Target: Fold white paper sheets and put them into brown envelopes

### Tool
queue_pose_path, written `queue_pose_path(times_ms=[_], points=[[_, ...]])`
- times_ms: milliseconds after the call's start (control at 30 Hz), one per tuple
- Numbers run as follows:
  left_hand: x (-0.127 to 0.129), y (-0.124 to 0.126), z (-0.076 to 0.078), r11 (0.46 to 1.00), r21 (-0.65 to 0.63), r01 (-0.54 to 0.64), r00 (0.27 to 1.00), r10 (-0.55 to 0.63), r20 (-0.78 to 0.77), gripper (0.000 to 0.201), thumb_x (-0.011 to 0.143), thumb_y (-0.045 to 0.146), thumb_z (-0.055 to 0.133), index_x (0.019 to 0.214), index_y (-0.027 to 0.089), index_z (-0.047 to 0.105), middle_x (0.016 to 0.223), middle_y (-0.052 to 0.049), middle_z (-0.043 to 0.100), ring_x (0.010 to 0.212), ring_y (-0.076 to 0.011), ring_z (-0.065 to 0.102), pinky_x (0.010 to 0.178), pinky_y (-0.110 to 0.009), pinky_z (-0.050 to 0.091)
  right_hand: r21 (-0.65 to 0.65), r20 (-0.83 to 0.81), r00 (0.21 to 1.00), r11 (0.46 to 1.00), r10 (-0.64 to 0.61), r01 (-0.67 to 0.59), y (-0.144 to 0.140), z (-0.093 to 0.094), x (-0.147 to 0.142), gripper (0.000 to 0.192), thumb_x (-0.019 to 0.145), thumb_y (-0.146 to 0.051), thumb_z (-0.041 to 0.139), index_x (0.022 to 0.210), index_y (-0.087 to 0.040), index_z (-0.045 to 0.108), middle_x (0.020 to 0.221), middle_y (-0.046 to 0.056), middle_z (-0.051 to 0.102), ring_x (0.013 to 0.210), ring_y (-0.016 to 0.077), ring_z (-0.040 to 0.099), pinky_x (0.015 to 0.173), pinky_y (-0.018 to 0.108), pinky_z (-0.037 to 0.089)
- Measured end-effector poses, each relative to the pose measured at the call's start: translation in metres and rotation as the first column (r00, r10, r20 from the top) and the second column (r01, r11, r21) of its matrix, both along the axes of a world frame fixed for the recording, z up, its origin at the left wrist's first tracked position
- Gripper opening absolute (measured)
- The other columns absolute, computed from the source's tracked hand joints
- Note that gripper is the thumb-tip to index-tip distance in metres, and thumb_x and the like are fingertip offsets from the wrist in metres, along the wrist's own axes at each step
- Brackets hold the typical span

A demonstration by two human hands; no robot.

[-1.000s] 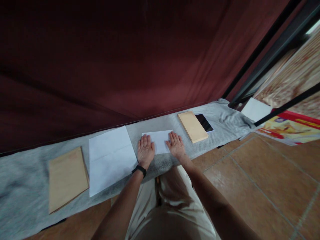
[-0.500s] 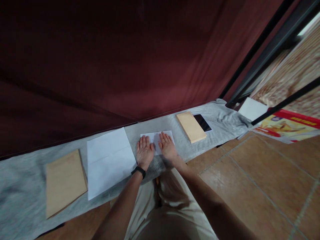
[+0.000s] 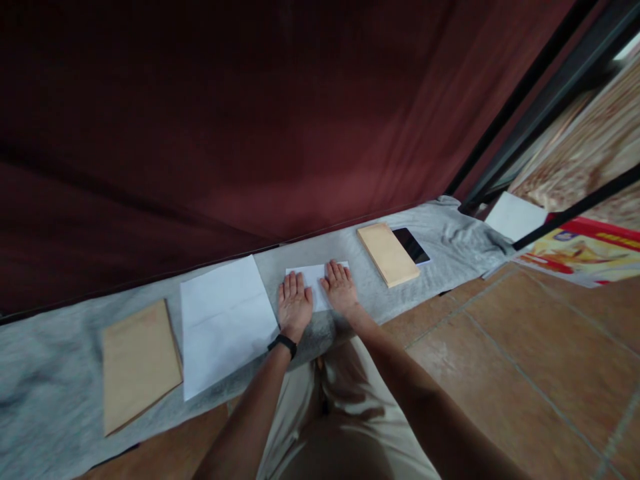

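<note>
A small folded sheet of white paper (image 3: 316,275) lies on the grey cloth in front of me. My left hand (image 3: 295,305) rests flat over its left part, fingers stretched out, with a black band on the wrist. Over the right part lies my right hand (image 3: 341,291), palm down and fingers extended. Both hands hide much of the paper. Just left of them is a larger white sheet (image 3: 225,327) with a faint crease across it; my left wrist is close to its edge.
Brown envelopes (image 3: 141,367) lie at the far left of the grey cloth (image 3: 40,373). To the right, a stack of tan envelopes (image 3: 388,253) partly covers a dark phone or tablet (image 3: 413,245). A dark red curtain (image 3: 280,133) hangs behind. A black metal bar (image 3: 575,207) crosses at right.
The whole view has shifted slightly, so things appear a little further right. My right hand has slid slightly rightward on the folded paper; my left hand stays flat on it.
</note>
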State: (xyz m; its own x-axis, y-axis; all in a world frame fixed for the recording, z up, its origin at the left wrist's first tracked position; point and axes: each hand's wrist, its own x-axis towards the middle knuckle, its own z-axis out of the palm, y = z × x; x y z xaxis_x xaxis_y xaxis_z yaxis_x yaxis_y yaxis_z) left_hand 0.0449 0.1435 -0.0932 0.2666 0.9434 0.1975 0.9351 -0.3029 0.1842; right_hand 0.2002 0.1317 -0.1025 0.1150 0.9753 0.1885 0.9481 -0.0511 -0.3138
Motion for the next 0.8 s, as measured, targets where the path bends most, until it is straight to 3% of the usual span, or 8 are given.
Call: queue_pose_path(times_ms=[400,667,800], points=[[0.001,0.000,0.001,1.000,-0.007,-0.005,1.000,0.005,0.031,0.059,0.102,0.031,0.035,0.156,0.009,0.039,0.164,-0.016,0.035,0.154,-0.0282,0.031,0.127,-0.049,0.021,-0.024,0.028,0.997,0.997,-0.079,0.079,-0.018,-0.001,0.032,0.062,0.108,-0.042,0.032,0.158,-0.005,0.036,0.164,0.017,0.032,0.153,0.0301,0.031,0.126,0.048,0.018],[-0.003,0.003,-0.001,0.999,0.033,0.013,1.000,-0.013,-0.018,0.058,0.104,0.033,0.030,0.155,0.007,0.041,0.162,-0.018,0.039,0.153,-0.0298,0.033,0.126,-0.052,0.022,-0.054,0.025,0.995,0.994,-0.097,0.099,-0.020,0.002,0.034,0.063,0.108,-0.043,0.032,0.159,-0.006,0.034,0.165,0.016,0.032,0.153,0.0306,0.031,0.125,0.050,0.017],[0.011,-0.001,0.002,0.999,0.040,0.037,0.999,-0.036,-0.005,0.058,0.104,0.033,0.031,0.154,0.006,0.042,0.163,-0.020,0.037,0.155,-0.0305,0.029,0.127,-0.054,0.017,-0.042,0.018,0.994,0.993,-0.107,0.108,-0.020,0.002,0.033,0.063,0.107,-0.043,0.033,0.158,-0.006,0.035,0.164,0.017,0.033,0.153,0.0308,0.032,0.125,0.050,0.018]])
